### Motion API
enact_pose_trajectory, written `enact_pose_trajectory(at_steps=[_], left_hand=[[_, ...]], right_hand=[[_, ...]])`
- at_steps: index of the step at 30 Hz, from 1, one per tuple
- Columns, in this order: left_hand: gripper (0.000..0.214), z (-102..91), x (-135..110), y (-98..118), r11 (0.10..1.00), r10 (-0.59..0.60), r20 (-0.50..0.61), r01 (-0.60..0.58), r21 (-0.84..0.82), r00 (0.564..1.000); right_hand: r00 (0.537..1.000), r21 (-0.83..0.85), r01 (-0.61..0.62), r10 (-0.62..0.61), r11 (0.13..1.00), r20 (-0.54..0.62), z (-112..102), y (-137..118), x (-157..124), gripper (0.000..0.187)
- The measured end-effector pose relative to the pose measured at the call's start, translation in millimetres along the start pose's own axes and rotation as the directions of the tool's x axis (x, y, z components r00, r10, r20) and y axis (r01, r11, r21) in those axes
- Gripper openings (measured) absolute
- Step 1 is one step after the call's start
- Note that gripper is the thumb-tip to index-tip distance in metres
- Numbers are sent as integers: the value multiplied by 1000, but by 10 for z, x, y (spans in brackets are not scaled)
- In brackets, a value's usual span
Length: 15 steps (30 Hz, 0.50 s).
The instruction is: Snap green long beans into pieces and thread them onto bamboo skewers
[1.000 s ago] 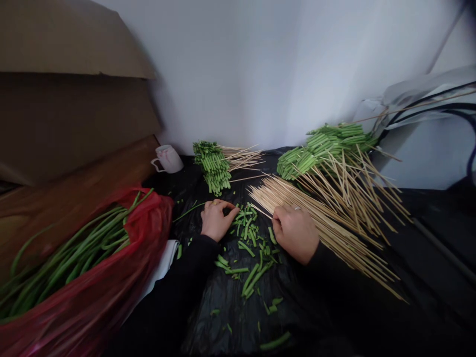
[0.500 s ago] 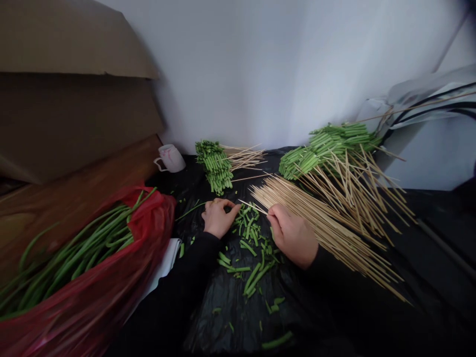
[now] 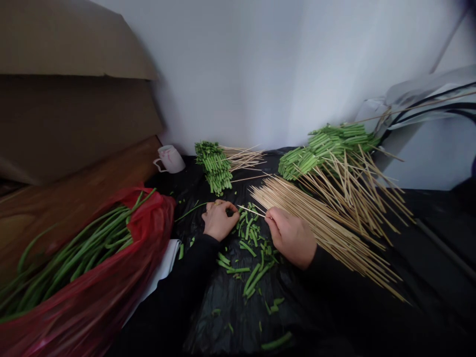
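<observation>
Noting one skewer (image 3: 251, 210), pinched in the right hand (image 3: 292, 237), centre frame, now nearer the left hand (image 3: 218, 219) (grip curled, closure and contents unclear): hands working closer together.

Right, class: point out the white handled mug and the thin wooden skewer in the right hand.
White handled mug (image 3: 173, 159), head view: its body.
Thin wooden skewer (image 3: 251, 211), head view: middle of its visible shaft.

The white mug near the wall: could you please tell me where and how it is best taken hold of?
Probably by its handle, coming from the near left. The white mug has that loop standing out on its left, turned away from the green bundle. The wall lies behind, so the far side looks less handy.
</observation>
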State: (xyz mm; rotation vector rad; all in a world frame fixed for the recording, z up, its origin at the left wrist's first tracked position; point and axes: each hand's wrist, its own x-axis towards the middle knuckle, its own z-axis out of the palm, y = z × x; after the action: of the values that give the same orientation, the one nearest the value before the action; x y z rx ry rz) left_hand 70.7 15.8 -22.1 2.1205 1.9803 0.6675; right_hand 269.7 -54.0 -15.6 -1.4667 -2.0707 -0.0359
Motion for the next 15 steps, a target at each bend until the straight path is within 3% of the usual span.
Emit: enact_pose_trajectory(at_steps=[9,15], left_hand=[[16,-58,-34,-32,986,148,-32,-146,77,988],[11,-74,-3,-49,993,102,26,-103,56,994]], right_hand=[[1000,-10,12,-12,1000,14,-23,-3,3,23],[1000,-10,12,-12,1000,18,-27,2,-16,23]])
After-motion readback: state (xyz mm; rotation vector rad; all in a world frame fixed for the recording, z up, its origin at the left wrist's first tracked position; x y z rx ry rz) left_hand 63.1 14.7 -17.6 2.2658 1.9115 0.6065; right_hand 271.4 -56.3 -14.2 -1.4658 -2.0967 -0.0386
